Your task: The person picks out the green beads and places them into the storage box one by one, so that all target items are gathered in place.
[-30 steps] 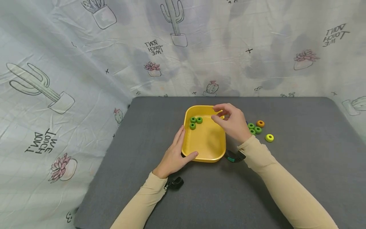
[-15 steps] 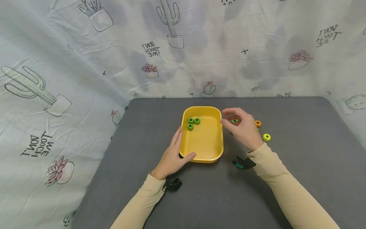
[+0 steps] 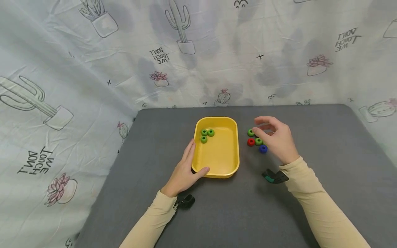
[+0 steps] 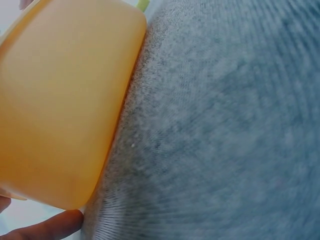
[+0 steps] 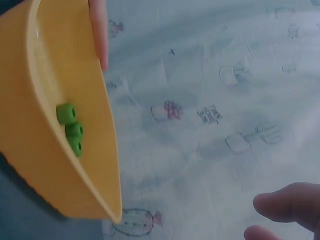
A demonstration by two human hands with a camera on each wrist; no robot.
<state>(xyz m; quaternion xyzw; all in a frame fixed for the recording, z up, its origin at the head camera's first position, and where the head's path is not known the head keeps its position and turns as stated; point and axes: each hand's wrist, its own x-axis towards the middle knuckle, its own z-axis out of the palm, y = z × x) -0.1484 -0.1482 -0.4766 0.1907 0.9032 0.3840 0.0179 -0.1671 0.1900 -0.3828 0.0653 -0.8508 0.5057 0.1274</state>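
Observation:
A yellow tray [image 3: 217, 156] sits on the grey table, with three green beads [image 3: 203, 139] in its far left part. My left hand [image 3: 182, 172] rests at the tray's near left corner, fingers straight along the left side and thumb over the front rim. The left wrist view has a fingertip [image 4: 65, 224] against the tray's wall. To the right, my right hand [image 3: 279, 139] hovers over loose beads, thumb and index finger apart with nothing between them. Beside its fingertips lie a red bead [image 3: 251, 142], a green bead [image 3: 258, 141] and a blue bead [image 3: 263, 148]; the hand hides others.
A patterned cloth [image 3: 217, 51] hangs behind the table and along its left side. Black wrist cameras sit under both wrists, the left camera [image 3: 185, 202] close over the table. The grey table [image 3: 235, 213] reaches toward me between the forearms.
My right hand has moved right, from over the tray to over the loose beads. The red and blue beads now show; the orange and yellow ones are hidden. The left hand stays at the tray.

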